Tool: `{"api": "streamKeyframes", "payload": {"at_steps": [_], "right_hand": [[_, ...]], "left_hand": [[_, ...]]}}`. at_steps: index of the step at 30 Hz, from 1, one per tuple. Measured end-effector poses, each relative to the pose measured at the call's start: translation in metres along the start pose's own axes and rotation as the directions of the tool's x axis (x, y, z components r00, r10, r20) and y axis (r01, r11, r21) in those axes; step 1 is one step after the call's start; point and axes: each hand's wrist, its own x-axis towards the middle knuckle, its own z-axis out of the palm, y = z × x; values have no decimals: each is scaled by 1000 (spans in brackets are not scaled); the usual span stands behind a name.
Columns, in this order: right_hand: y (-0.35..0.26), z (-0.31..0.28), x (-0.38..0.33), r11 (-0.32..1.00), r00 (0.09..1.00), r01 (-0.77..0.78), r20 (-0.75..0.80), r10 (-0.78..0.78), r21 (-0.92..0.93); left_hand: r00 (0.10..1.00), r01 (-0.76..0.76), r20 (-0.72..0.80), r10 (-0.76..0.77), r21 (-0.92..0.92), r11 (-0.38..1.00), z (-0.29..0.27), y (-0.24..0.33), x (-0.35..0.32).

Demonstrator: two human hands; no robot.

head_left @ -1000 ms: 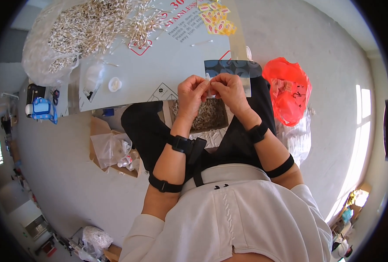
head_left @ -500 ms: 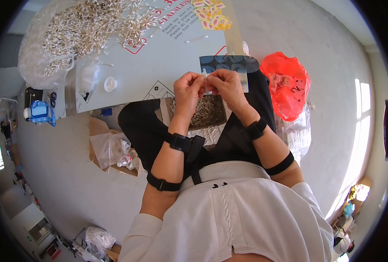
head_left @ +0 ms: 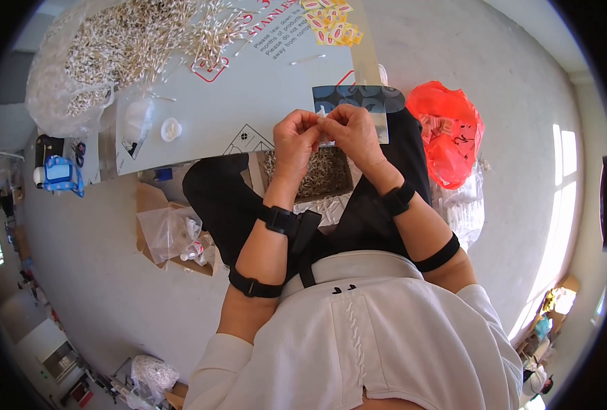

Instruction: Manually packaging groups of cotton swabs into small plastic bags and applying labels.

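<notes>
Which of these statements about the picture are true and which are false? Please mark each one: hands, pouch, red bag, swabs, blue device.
1. Both hands, left hand and right hand, meet at a small clear pouch. True.
2. The red plastic bag lies on the person's left. False: it lies on the person's right.
3. A heap of white cotton swabs lies on the grey board. True.
4. The right hand rests flat on the floor. False: it is raised, touching the pouch.
5. A blue device sits at the left. True.
</notes>
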Motion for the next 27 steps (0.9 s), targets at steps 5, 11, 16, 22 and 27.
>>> {"api": "streamKeyframes", "payload": {"at_steps": [5,11,16,22,27], "right_hand": [[-5,-1,-2,987,998,-63,28,60,145],[2,-2,-1,977,992,-102,92,86,186],[4,-3,-1,979,993,-92,87,77,180],[5,-1,0,979,996,-72,57,62,189],[4,-1,-1,974,994,-97,71,84,204]], "left_hand": [[1000,25,-5,-25,-13,1000,-3,-2,1],[1000,30,-1,-30,-13,999,-4,-1,1],[999,30,-9,-30,-11,999,-3,-2,1],[1000,26,7,-26,2,1000,-2,0,1],[1000,0,6,0,45,999,-2,-2,1]]}}
